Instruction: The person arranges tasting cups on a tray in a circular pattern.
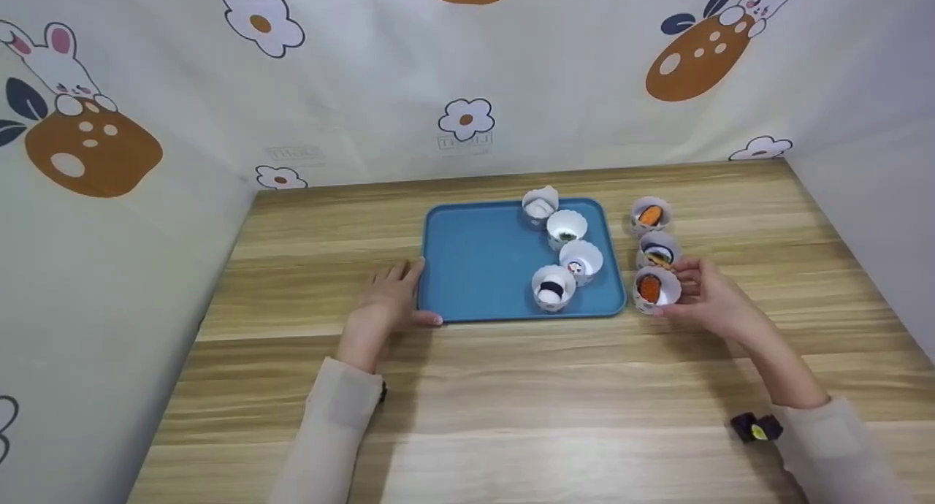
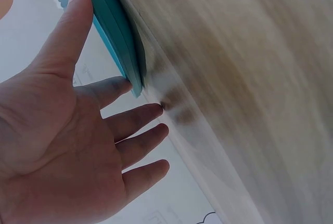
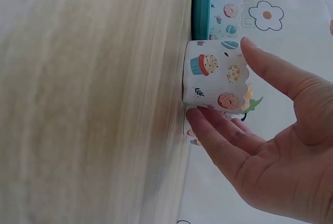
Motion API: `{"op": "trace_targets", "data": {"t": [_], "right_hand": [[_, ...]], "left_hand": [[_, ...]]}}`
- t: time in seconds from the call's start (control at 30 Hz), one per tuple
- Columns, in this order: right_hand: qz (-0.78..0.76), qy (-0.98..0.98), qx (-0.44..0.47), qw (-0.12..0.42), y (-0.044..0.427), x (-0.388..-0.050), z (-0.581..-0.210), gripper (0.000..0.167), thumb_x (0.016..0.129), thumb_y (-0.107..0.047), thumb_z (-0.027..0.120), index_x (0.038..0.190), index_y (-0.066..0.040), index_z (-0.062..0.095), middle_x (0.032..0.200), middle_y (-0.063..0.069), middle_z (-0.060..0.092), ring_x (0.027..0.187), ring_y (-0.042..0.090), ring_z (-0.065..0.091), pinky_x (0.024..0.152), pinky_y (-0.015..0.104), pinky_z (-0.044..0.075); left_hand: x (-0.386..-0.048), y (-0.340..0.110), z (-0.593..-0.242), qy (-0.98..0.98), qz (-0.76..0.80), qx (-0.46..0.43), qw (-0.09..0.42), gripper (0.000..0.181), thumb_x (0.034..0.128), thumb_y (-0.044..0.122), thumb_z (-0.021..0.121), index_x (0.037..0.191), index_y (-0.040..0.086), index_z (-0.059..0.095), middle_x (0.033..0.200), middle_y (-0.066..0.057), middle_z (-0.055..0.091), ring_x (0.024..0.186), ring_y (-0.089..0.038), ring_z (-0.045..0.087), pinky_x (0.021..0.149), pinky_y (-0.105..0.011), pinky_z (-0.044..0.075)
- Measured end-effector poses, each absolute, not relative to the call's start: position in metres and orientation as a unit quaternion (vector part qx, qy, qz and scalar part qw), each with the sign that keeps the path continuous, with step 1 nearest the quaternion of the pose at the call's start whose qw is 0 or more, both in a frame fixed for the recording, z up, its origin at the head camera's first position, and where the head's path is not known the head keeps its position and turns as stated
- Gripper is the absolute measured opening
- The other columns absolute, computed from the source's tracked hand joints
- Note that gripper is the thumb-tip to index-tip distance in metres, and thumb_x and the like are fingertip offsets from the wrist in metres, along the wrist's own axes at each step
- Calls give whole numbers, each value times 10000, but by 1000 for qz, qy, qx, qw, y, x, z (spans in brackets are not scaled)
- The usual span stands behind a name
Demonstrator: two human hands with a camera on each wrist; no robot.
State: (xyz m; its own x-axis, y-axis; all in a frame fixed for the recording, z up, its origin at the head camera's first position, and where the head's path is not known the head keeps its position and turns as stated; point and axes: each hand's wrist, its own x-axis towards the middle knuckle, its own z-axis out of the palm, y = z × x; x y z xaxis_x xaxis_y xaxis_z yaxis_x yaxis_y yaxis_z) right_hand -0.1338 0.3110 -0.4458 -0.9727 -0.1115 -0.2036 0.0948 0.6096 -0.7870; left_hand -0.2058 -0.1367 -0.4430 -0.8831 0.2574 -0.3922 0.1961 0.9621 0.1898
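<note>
My left hand (image 1: 383,299) rests at the left edge of a blue tray (image 1: 482,263), thumb along its near corner and fingers spread, as the left wrist view also shows. On the right, my right hand (image 1: 719,299) holds the nearest of three white paper cups between thumb and fingers. This paper cup (image 3: 216,76) has a cupcake and doughnut print and stands upright on the table, just right of the tray. An orange-red sushi piece (image 1: 649,288) lies inside it. Behind it stand a middle cup (image 1: 668,242) and a far cup (image 1: 650,228), each with an orange-topped piece inside.
Several similar cups stand on the tray's right side, including a near cup (image 1: 553,288) with a white, black-banded piece. Dark pieces with a yellow-green patch (image 1: 757,431) are beside my right sleeve. A patterned cloth (image 1: 365,109) hangs behind the wooden table (image 1: 511,402).
</note>
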Motion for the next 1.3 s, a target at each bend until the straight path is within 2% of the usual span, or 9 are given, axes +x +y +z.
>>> {"op": "trace_targets", "data": {"t": [0.2,0.37,0.67,0.9,1.17,1.3], "right_hand": [[-400,908,25,123,301,-134,-444,899,813,-313,833,1401,98,292,1382,353,459,1242,469,530,1027,541,490],[-346,931,27,113,295,-136,-444,878,813,-389,822,1371,96,349,1282,331,532,1094,383,574,891,459,521],[-300,951,-4,76,292,-137,-447,698,842,-310,793,1312,94,471,1174,321,638,973,357,636,791,469,539],[-301,951,-9,72,292,-134,-447,631,858,-264,761,1305,90,493,1171,319,647,989,374,645,806,490,546],[-301,952,-17,61,292,-130,-446,580,846,-253,772,1256,77,530,1131,294,664,953,351,647,762,418,534],[-301,952,-16,60,291,-129,-443,590,853,-255,769,1273,76,519,1159,304,654,986,372,643,799,478,540]], "left_hand": [[-206,-138,-442,968,71,118,209,1050,844,545,728,1610,119,151,1653,-219,188,1538,-395,173,1265,-551,143],[-206,-138,-443,968,72,115,210,1050,845,545,726,1612,124,145,1656,-215,179,1539,-398,168,1266,-548,144],[-206,-139,-443,968,69,118,212,1060,845,553,723,1613,121,135,1655,-214,182,1540,-386,172,1259,-564,154],[-207,-138,-443,968,66,120,213,1061,846,552,725,1612,115,135,1653,-216,187,1541,-383,171,1258,-563,158],[-207,-138,-443,968,70,116,213,1061,846,544,729,1612,117,133,1655,-217,180,1542,-386,164,1260,-567,144],[-206,-138,-443,967,73,115,214,1059,847,543,727,1613,119,131,1655,-218,177,1542,-387,162,1261,-563,144]]}}
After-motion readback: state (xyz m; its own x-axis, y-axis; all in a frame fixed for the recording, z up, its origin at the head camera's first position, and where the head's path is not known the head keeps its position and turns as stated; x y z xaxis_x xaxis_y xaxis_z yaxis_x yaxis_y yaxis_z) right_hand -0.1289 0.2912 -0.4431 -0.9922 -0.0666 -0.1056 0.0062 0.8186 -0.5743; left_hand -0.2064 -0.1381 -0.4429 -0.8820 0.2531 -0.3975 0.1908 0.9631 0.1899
